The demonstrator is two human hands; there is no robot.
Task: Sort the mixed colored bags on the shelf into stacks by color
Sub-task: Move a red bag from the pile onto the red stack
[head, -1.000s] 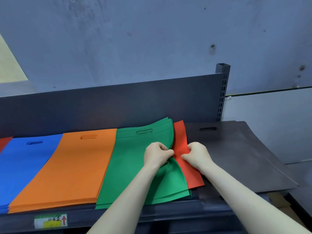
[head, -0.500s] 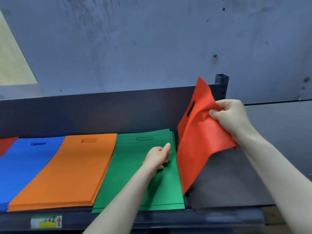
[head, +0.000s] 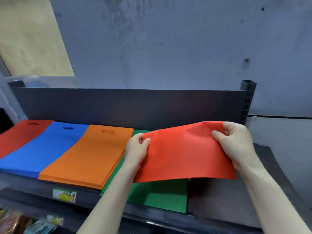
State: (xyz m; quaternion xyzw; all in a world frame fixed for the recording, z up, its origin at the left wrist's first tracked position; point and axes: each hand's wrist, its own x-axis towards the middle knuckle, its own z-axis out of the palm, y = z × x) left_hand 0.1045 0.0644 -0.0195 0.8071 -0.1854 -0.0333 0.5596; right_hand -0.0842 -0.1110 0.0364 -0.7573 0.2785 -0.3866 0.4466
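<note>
hands (head: 185,146) pinching red bag (head: 184,152), green stack (head: 158,195) mostly hidden

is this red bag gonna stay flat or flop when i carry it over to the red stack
Probably floppy: the red bag bows up between the left hand and right hand and creases near each grip. Likely light, since pinched fingers alone hold it up. Its near edge hangs fairly straight, so it may have some body.

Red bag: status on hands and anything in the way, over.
Left hand, right hand both pinching red bag by its far corners. Bag held over green stack. Red stack far left, past orange stack and blue stack.
</note>
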